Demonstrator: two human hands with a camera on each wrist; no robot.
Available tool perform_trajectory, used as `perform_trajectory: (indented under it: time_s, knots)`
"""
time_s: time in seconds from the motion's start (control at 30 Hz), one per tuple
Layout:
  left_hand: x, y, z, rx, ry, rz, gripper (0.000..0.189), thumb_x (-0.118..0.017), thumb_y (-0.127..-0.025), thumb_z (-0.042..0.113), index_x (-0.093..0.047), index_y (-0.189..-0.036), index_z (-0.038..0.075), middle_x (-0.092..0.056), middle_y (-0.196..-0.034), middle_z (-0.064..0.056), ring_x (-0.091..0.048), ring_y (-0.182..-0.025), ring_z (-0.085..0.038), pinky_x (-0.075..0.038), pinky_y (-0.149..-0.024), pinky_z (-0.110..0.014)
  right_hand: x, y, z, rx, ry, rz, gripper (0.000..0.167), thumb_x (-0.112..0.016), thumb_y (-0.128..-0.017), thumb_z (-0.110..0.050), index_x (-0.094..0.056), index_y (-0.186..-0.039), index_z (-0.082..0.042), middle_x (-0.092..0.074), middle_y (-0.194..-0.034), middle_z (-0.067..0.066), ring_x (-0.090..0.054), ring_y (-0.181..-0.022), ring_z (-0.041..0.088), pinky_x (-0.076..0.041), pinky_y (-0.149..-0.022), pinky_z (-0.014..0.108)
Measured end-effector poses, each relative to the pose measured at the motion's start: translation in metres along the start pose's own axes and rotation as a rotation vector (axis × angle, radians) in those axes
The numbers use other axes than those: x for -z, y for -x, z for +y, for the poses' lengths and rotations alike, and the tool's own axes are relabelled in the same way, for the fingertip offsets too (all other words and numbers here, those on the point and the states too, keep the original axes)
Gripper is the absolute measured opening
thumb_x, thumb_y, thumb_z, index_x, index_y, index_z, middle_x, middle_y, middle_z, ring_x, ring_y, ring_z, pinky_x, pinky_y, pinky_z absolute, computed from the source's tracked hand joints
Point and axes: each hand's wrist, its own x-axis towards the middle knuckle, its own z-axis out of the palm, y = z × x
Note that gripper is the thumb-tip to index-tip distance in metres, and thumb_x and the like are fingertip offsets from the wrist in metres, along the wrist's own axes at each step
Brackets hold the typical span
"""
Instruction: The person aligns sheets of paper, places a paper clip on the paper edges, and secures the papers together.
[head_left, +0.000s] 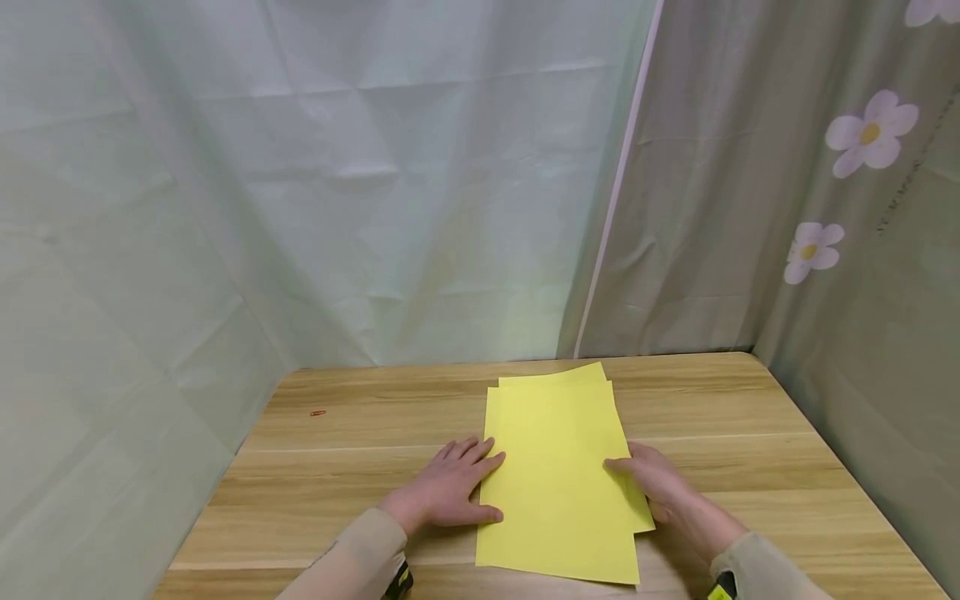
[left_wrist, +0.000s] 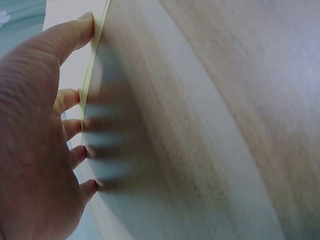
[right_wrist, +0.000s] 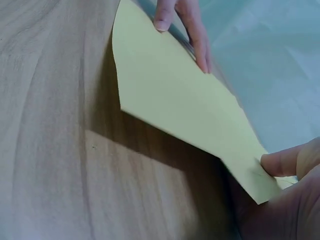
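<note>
Several yellow paper sheets point(head_left: 555, 467), at least two, overlap unevenly on the wooden table, their corners jutting out at the top and lower right. My left hand point(head_left: 450, 487) rests at the left edge, thumb and fingers spread and straight, fingertips touching the paper. The left wrist view shows that hand point(left_wrist: 30, 135) along the thin yellow edge. On the right side, my right hand point(head_left: 663, 487) pinches the sheets' edge, thumb on top and the other fingers mostly hidden beneath. In the right wrist view, the yellow paper point(right_wrist: 165, 95) is raised off the table near the right thumb.
A small red paper clip point(head_left: 318, 413) lies at the far left of the wooden table point(head_left: 360, 467). Pale curtains point(head_left: 420, 183) hang behind and on both sides, with a flowered one point(head_left: 855, 275) on the right.
</note>
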Motion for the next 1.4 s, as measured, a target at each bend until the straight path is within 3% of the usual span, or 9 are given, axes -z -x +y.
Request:
perform_trajectory:
  time_s: [0.27,0.43,0.6,0.77,0.87,0.97,1.03,1.13,1.4]
  knots:
    - [0.000,0.000,-0.002,0.005,0.093,0.039,0.085,-0.056,-0.094,0.068,-0.037,-0.160,0.018,-0.030,-0.165,-0.008,-0.023,-0.151,-0.036,-0.020,-0.120,-0.059,-0.002,0.003,0.002,0.018,-0.022,0.033,0.054,-0.053,-0.105,-0.012,-0.031,-0.147,0.013,-0.069,-0.104,0.019,-0.071,-0.086,0.029,-0.060,-0.073,0.046]
    - [0.002,-0.001,-0.004,0.054,0.264,0.105,0.086,-0.057,-0.098,0.062,-0.029,-0.162,0.013,-0.025,-0.167,-0.012,-0.027,-0.150,-0.037,-0.025,-0.119,-0.058,-0.003,0.005,0.002,0.029,-0.025,0.061,0.052,-0.054,-0.105,-0.013,-0.035,-0.147,0.011,-0.069,-0.104,0.018,-0.071,-0.086,0.030,-0.060,-0.074,0.046]
    - [0.005,-0.001,-0.002,0.149,0.553,0.179,0.091,-0.060,-0.101,0.051,-0.010,-0.165,0.008,-0.009,-0.169,-0.018,-0.014,-0.153,-0.038,-0.020,-0.120,-0.059,-0.003,0.010,0.000,0.050,0.002,0.069,0.054,-0.055,-0.105,-0.018,-0.036,-0.149,0.008,-0.069,-0.106,0.018,-0.070,-0.086,0.030,-0.060,-0.075,0.046]
    - [0.012,-0.006,0.004,0.259,0.972,0.232,0.091,-0.059,-0.104,0.040,-0.004,-0.161,-0.005,-0.014,-0.165,-0.030,-0.029,-0.147,-0.045,-0.032,-0.115,-0.058,-0.004,0.016,-0.007,0.074,0.004,0.061,0.056,-0.057,-0.105,-0.021,-0.037,-0.149,0.007,-0.069,-0.108,0.017,-0.069,-0.088,0.030,-0.059,-0.077,0.044]
    - [0.016,-0.007,0.008,0.326,1.206,0.221,0.089,-0.059,-0.104,0.039,-0.009,-0.157,-0.012,-0.036,-0.154,-0.033,-0.052,-0.131,-0.042,-0.048,-0.104,-0.053,-0.006,0.018,-0.011,0.075,-0.030,0.051,0.057,-0.059,-0.104,-0.022,-0.037,-0.148,0.008,-0.069,-0.108,0.016,-0.070,-0.089,0.030,-0.060,-0.078,0.045]
    - [0.017,-0.007,0.011,0.350,1.385,0.174,0.079,-0.058,-0.105,0.040,-0.024,-0.153,-0.012,-0.057,-0.135,-0.026,-0.067,-0.109,-0.031,-0.057,-0.090,-0.045,-0.008,0.019,-0.014,0.068,-0.063,0.033,0.058,-0.060,-0.104,-0.022,-0.036,-0.147,0.007,-0.070,-0.107,0.015,-0.071,-0.090,0.029,-0.060,-0.078,0.044]
    - [0.016,-0.007,0.011,0.353,1.457,0.144,0.070,-0.059,-0.104,0.040,-0.036,-0.146,-0.011,-0.065,-0.121,-0.019,-0.069,-0.100,-0.025,-0.060,-0.083,-0.041,-0.008,0.020,-0.016,0.061,-0.084,0.014,0.058,-0.060,-0.104,-0.022,-0.034,-0.148,0.007,-0.070,-0.107,0.014,-0.071,-0.090,0.028,-0.060,-0.078,0.044]
    - [0.013,-0.007,0.010,0.363,1.515,0.122,0.063,-0.062,-0.103,0.037,-0.044,-0.140,-0.011,-0.066,-0.115,-0.015,-0.068,-0.095,-0.022,-0.060,-0.080,-0.036,-0.006,0.021,-0.016,0.058,-0.108,-0.026,0.058,-0.059,-0.104,-0.021,-0.033,-0.147,0.008,-0.070,-0.107,0.013,-0.072,-0.091,0.026,-0.060,-0.079,0.042]
    - [0.007,-0.011,0.006,0.389,1.588,0.114,0.053,-0.062,-0.103,0.024,-0.041,-0.138,-0.010,-0.064,-0.114,-0.014,-0.066,-0.096,-0.022,-0.059,-0.081,-0.035,0.001,0.023,-0.009,0.035,-0.124,-0.125,0.060,-0.057,-0.105,-0.019,-0.030,-0.148,0.012,-0.069,-0.112,0.015,-0.071,-0.094,0.027,-0.060,-0.084,0.042]
